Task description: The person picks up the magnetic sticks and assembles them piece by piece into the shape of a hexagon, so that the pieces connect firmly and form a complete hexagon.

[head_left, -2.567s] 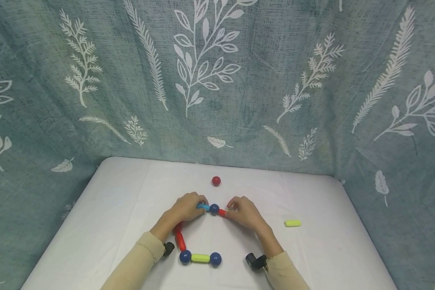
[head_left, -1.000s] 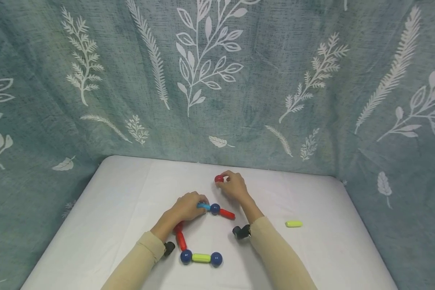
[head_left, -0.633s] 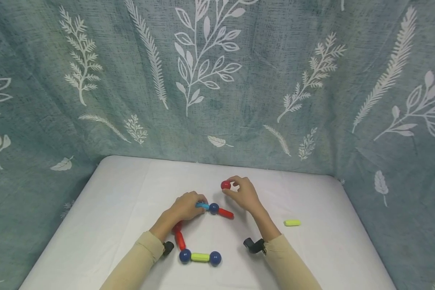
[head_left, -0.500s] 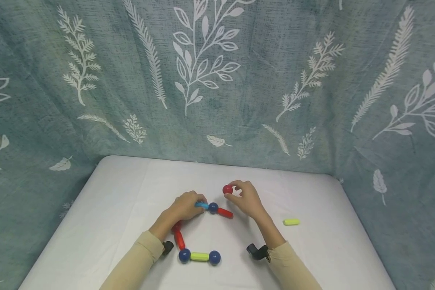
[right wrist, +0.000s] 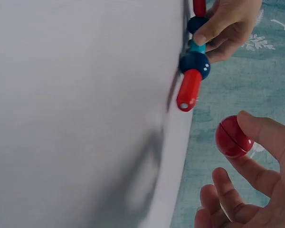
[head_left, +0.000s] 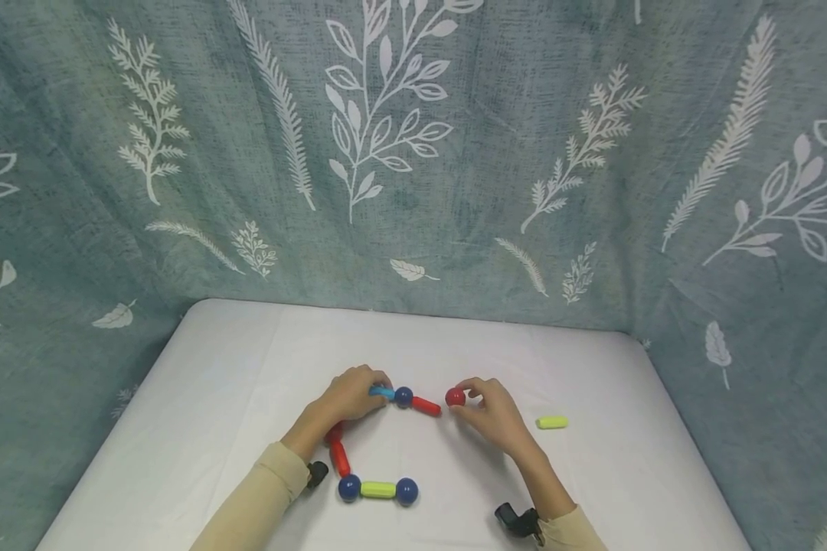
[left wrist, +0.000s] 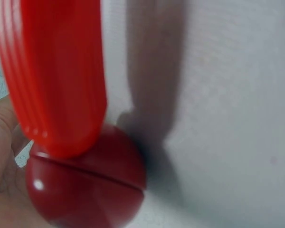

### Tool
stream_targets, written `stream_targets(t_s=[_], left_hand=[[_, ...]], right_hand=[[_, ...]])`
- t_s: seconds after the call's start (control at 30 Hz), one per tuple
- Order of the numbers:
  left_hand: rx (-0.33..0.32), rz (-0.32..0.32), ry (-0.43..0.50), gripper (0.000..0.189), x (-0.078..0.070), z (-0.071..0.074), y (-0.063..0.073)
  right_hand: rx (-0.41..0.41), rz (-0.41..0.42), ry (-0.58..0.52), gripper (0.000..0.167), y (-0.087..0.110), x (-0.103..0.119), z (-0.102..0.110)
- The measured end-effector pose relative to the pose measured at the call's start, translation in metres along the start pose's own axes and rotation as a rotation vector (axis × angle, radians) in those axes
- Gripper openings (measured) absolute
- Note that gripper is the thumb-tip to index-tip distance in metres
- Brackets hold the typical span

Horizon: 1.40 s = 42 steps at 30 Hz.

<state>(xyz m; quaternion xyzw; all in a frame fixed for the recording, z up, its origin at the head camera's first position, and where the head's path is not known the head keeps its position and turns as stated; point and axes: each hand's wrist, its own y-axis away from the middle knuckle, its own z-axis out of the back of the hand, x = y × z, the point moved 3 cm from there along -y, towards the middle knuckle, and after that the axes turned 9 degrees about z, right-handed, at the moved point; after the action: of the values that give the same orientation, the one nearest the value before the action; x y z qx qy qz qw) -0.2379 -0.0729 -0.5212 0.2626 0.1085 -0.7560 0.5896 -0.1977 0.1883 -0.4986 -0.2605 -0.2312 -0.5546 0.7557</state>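
My left hand (head_left: 354, 392) pinches a light blue rod (head_left: 381, 392) in a chain of toy building balls and rods. Right of it, a dark blue ball (head_left: 403, 396) joins a red rod (head_left: 426, 406), whose free end shows a metal spot in the right wrist view. Thumb and index finger of my right hand (head_left: 496, 417) hold a red ball (right wrist: 234, 137), a small gap away from that free end. Under my left wrist the chain runs on through a dark red ball (left wrist: 85, 185) and another red rod (head_left: 341, 458); my hand partly hides it there.
Nearer me, a dark blue ball (head_left: 349, 488), a yellow-green rod (head_left: 378, 490) and another dark blue ball (head_left: 406, 491) continue the chain. One loose yellow-green rod (head_left: 552, 422) lies to the right on the white table (head_left: 627, 490). A patterned curtain (head_left: 482, 191) hangs behind.
My right hand let go of the red rod, took the red ball from the back of the table and brought it nearer, beside the rod's free end. My left hand stays put.
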Motion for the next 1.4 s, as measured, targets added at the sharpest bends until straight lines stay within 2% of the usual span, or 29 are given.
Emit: stream_targets(t_s=[0.3, 0.43, 0.67, 1.07, 1.17, 1.4], left_hand=[[-0.002, -0.002, 0.006, 0.02, 0.002, -0.002, -0.001], [-0.001, -0.001, 0.002, 0.021, 0.002, -0.003, -0.002], [0.001, 0.009, 0.007, 0.021, 0.002, -0.002, -0.001], [0.009, 0.006, -0.019, 0.022, 0.0, -0.003, -0.002], [0.017, -0.008, -0.042, 0.026, -0.003, -0.003, -0.003], [0.033, -0.042, -0.091, 0.041, -0.013, -0.005, -0.007]], right_hand=[[0.057, -0.048, -0.001, 0.033, 0.016, -0.016, -0.012], [0.079, -0.039, 0.001, 0.032, 0.018, -0.019, -0.016], [0.105, -0.039, 0.037, 0.033, 0.017, -0.019, -0.02], [0.12, -0.032, 0.031, 0.033, 0.009, -0.014, -0.029], [0.121, -0.043, 0.028, 0.033, 0.008, -0.013, -0.029], [0.133, -0.01, 0.013, 0.031, 0.003, -0.009, -0.033]])
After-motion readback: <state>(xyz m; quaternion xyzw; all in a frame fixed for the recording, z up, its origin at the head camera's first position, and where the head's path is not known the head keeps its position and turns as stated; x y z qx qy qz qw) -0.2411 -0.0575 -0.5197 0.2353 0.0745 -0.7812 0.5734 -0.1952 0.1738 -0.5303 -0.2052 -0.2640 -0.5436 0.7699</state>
